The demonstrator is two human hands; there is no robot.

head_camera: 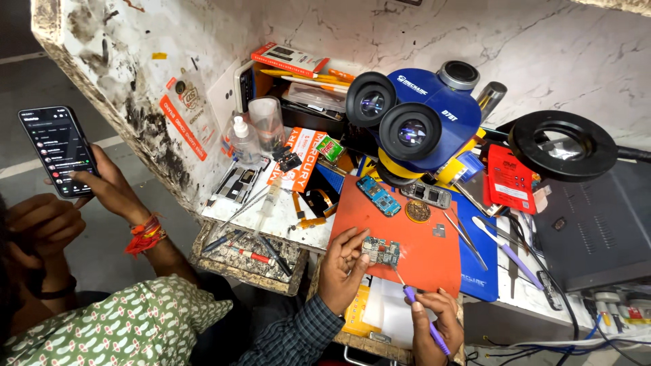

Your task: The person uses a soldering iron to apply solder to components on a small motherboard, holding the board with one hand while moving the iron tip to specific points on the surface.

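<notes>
My left hand (341,270) pins a small green circuit board (381,251) by its left edge against an orange work mat (413,251). My right hand (435,324) grips a thin purple-handled tool (422,313), its metal tip touching the board's lower right corner. A second blue-green board (378,196) and a round brass-coloured piece (418,211) lie further back on the mat.
A blue stereo microscope (420,115) and a black ring lamp (561,145) stand behind the mat. Tweezers (465,234), a syringe (268,203) and bottles (244,140) lie around. At left a person's hand (108,186) holds a lit phone (60,150).
</notes>
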